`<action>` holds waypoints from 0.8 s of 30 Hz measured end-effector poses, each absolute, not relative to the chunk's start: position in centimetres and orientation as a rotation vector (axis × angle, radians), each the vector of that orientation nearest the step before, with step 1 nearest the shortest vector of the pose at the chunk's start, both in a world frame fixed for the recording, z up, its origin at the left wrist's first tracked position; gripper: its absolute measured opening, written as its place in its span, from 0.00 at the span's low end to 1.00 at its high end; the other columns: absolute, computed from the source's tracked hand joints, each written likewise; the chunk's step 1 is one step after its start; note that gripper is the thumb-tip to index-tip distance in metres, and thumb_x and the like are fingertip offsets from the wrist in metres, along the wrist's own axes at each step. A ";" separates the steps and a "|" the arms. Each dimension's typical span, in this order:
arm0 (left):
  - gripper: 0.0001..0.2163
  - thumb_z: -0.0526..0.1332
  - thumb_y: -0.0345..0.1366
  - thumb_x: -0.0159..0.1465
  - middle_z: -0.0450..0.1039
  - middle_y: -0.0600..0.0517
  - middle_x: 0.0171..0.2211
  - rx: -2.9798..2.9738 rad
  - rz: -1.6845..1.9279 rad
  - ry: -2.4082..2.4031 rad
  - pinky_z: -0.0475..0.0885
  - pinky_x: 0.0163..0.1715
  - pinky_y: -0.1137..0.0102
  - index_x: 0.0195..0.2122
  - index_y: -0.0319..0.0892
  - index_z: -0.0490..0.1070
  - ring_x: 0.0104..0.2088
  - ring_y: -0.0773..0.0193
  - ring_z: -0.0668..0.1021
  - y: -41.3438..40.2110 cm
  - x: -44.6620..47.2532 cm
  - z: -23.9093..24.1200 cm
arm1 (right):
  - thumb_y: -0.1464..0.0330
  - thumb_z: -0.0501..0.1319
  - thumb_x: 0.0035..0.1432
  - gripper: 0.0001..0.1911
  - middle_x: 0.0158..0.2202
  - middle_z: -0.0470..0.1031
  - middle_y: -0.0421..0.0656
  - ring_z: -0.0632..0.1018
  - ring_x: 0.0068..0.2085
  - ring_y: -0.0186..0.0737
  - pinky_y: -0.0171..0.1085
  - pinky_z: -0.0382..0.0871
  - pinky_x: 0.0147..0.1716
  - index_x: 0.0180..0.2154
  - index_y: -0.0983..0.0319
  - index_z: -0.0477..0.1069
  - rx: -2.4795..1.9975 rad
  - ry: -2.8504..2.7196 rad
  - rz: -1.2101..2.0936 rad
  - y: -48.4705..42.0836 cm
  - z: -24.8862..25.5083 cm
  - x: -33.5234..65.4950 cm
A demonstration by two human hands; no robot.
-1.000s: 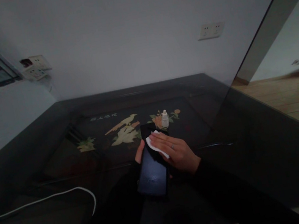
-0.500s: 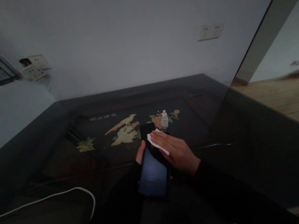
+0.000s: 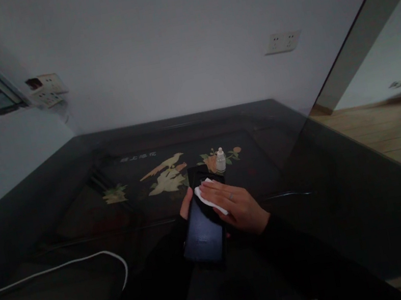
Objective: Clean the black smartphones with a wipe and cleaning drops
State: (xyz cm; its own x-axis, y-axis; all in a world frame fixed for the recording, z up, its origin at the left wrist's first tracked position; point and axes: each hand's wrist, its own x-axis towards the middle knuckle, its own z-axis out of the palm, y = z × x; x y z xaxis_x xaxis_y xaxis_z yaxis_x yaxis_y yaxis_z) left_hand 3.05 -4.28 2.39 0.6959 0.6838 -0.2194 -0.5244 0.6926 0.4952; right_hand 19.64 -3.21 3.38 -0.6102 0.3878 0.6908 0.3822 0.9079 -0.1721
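A dark smartphone (image 3: 203,237) is tilted in front of me, its screen facing up with a bluish sheen. My left hand (image 3: 186,203) is closed around it from below; the thumb shows on the left edge and a fingertip on the right edge. My right hand (image 3: 238,205), with a ring on one finger, presses a folded white wipe (image 3: 209,201) against the upper part of the screen. Just beyond the phone's top edge lies a flat black object (image 3: 197,171), partly covered. Behind the right hand stands a small white bottle (image 3: 220,160).
The dark glossy table (image 3: 338,229) bears an inlaid picture of birds and flowers (image 3: 169,179). At the left a white cable (image 3: 69,262) curves across it. A pale wall with sockets (image 3: 282,42) rises behind the far edge.
My right hand and the wipe have slid slightly down and left over the screen, showing more of the phone's top. The phone has shifted very slightly in my left hand.
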 end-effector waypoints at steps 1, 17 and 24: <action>0.31 0.44 0.58 0.58 0.75 0.43 0.33 0.401 0.663 0.425 0.71 0.32 0.53 0.44 0.36 0.69 0.34 0.50 0.78 -4.1 2.8 2.5 | 0.74 0.51 0.58 0.22 0.54 0.65 0.48 0.61 0.58 0.38 0.44 0.60 0.56 0.55 0.65 0.58 -0.538 -2.303 0.015 -3.2 3.4 19.7; 0.26 0.45 0.55 0.59 0.76 0.45 0.33 0.360 0.698 0.435 0.71 0.33 0.55 0.43 0.40 0.69 0.31 0.53 0.78 -3.7 2.2 2.7 | 0.75 0.57 0.49 0.13 0.58 0.52 0.53 0.58 0.58 0.50 0.48 0.59 0.53 0.40 0.63 0.65 -1.100 -2.112 0.277 -4.2 4.3 19.4; 0.27 0.48 0.52 0.60 0.75 0.43 0.38 0.405 0.774 0.470 0.70 0.33 0.53 0.55 0.43 0.60 0.35 0.48 0.77 -3.5 2.7 1.4 | 0.74 0.60 0.48 0.15 0.50 0.59 0.51 0.67 0.51 0.47 0.46 0.64 0.47 0.40 0.61 0.62 -1.196 -2.148 0.413 -4.3 4.3 19.9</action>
State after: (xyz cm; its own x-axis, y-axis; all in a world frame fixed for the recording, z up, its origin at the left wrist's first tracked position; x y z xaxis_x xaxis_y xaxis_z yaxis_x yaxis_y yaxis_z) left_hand 2.71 -3.54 1.38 0.6227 0.7406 -0.2526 -0.5651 0.6489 0.5095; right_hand 19.89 -4.27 4.26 -0.3835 0.8427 0.3780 0.6427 0.5374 -0.5461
